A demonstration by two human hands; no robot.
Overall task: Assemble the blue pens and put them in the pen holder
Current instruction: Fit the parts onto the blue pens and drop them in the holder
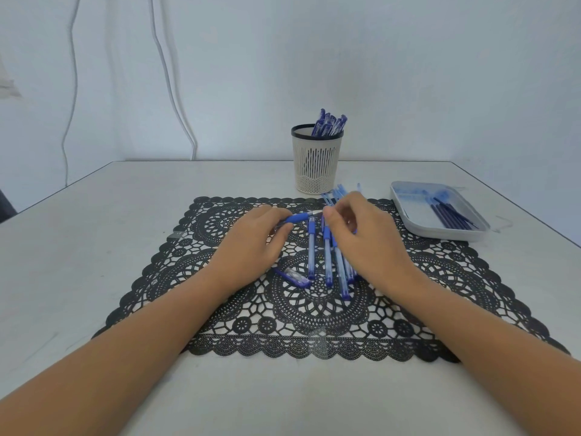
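Head view: a single wide-angle camera worn on the person's head. It looked forward and down from above the near edge of the table (94, 215), close in, so that the left forearm (141, 335) and right forearm (471, 335) entered the frame at the bottom corners. The black lace mat (314, 313) lay mid-frame; the pen holder (316, 165) and wall (408, 73) closed the far side.
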